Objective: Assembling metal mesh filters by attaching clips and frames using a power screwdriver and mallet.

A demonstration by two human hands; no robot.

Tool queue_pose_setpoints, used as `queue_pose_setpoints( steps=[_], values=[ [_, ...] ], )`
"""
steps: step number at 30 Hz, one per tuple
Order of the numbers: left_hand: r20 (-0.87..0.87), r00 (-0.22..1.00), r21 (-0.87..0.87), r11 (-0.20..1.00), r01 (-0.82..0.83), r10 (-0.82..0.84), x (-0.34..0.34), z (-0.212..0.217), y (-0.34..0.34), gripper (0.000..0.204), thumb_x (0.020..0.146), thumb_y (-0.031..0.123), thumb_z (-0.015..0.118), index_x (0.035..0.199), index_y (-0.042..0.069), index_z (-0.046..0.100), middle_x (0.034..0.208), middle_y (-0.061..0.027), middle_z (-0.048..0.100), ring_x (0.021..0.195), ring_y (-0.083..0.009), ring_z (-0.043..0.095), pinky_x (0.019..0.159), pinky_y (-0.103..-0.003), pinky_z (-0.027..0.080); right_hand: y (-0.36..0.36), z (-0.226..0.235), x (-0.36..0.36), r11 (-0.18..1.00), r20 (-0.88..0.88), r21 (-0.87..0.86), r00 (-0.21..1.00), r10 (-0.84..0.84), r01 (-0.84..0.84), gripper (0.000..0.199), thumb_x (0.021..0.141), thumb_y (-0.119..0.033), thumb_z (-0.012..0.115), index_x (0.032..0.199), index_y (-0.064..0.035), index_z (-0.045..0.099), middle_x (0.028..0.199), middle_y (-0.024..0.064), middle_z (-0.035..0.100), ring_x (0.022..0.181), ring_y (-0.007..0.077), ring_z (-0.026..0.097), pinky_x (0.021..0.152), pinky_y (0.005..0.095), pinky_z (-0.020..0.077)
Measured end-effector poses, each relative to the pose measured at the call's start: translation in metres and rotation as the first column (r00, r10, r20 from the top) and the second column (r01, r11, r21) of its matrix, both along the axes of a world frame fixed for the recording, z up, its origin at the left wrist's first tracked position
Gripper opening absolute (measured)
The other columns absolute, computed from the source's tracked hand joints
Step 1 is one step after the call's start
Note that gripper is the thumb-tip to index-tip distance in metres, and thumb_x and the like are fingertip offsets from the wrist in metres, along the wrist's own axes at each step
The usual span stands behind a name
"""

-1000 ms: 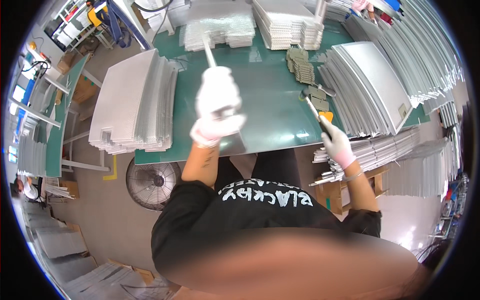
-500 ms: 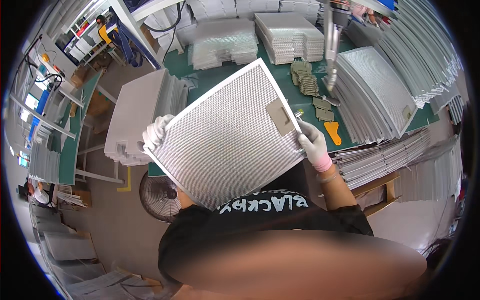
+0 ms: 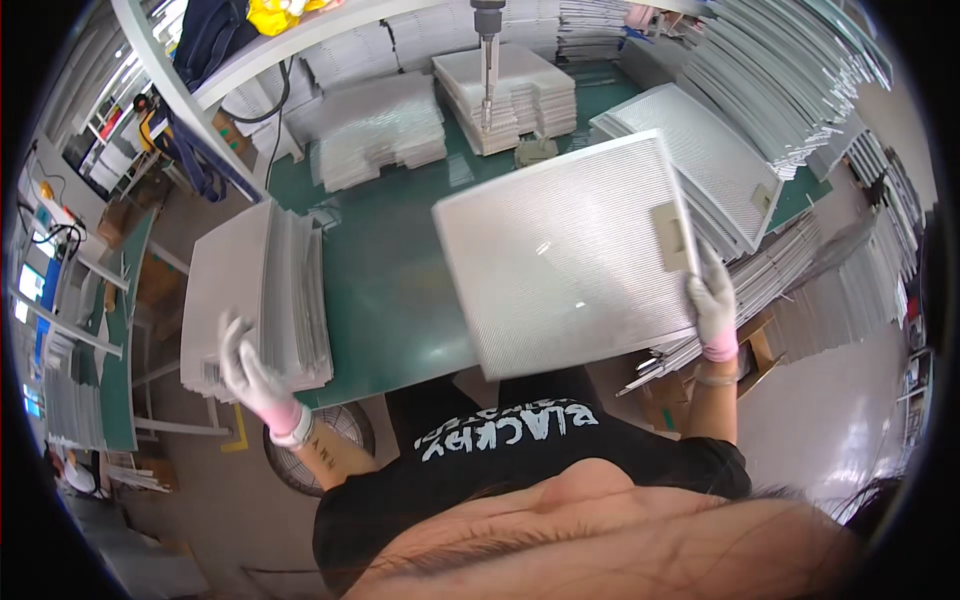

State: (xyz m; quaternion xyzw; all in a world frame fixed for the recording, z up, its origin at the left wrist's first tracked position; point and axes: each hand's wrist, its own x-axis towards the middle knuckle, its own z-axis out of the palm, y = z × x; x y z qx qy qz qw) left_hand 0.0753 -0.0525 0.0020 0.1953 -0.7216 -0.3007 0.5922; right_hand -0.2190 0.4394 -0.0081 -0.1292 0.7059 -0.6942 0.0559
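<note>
A framed metal mesh filter panel (image 3: 560, 270) is held up over the bench by my right hand (image 3: 714, 308), gloved in white with a pink cuff, which grips its right edge. Close to that edge sits a beige-grey handle plate (image 3: 669, 237) on the mesh. My left hand (image 3: 252, 378), in the same kind of glove, is off the panel. Its fingers are spread and slightly blurred, in front of a stack of filter panels (image 3: 232, 280) standing at the left end of the bench. The mesh panel hides much of the bench's right part.
Panel stacks (image 3: 378, 135) (image 3: 525, 85) line the back of the green bench (image 3: 395, 270). A powered screwdriver (image 3: 488, 50) hangs above them. Beige-grey handle plates (image 3: 535, 152) lie behind the held panel. Leaning panels (image 3: 705, 150) stand at the right; a fan (image 3: 325, 455) is below.
My left hand has let go of the mesh panel and moved down and left. My right hand has carried the panel to the right, turning it more level. The whole view has shifted.
</note>
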Motion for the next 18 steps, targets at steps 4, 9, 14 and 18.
queue_pose_setpoints(
  steps=[4,9,14,18],
  values=[
    [0.464,0.285,-0.645,0.540,-0.541,0.839,0.036,0.019,-0.021,0.044,0.094,0.030,0.056,0.127,0.001,0.059,0.139,-0.0208,0.050,0.132,-0.0355,0.043,0.110,-0.048,0.032,0.022,0.022,-0.011,0.918,-0.266,-0.229,0.886,-0.380,0.325,0.049,0.097,-0.002,0.046,0.145,0.0060,0.036,0.141,0.0133,0.048,0.126,0.0188,0.047,0.110,0.0315,0.0332],
    [0.889,0.128,-0.272,0.732,-0.625,0.439,0.054,-0.004,-0.060,0.066,0.091,0.049,0.054,0.133,0.000,0.053,0.138,-0.0205,0.051,0.132,-0.0354,0.044,0.110,-0.047,0.033,0.060,0.060,-0.087,0.863,-0.288,-0.244,0.817,-0.500,0.442,0.048,0.097,-0.010,0.049,0.141,0.0077,0.041,0.134,0.0131,0.052,0.118,0.0166,0.051,0.101,0.0290,0.0392],
    [0.894,0.236,-0.217,0.829,-0.516,0.381,0.055,0.001,-0.058,0.072,0.088,0.052,0.058,0.134,-0.003,0.051,0.135,-0.0225,0.054,0.128,-0.0369,0.048,0.108,-0.043,0.037,0.127,0.034,-0.169,0.865,-0.241,-0.062,0.834,-0.496,0.497,0.051,0.093,-0.013,0.056,0.138,0.0085,0.044,0.125,0.0144,0.059,0.110,0.0193,0.057,0.097,0.0304,0.0425],
    [0.887,0.182,-0.291,0.820,-0.493,0.424,0.058,0.005,-0.058,0.073,0.085,0.051,0.063,0.131,-0.004,0.053,0.131,-0.0233,0.056,0.122,-0.0378,0.053,0.105,-0.044,0.040,0.142,0.029,-0.182,0.829,-0.320,0.318,0.875,-0.363,0.460,0.052,0.090,-0.013,0.060,0.136,0.0079,0.047,0.123,0.0173,0.063,0.109,0.0225,0.060,0.097,0.0311,0.0439]
  ],
)
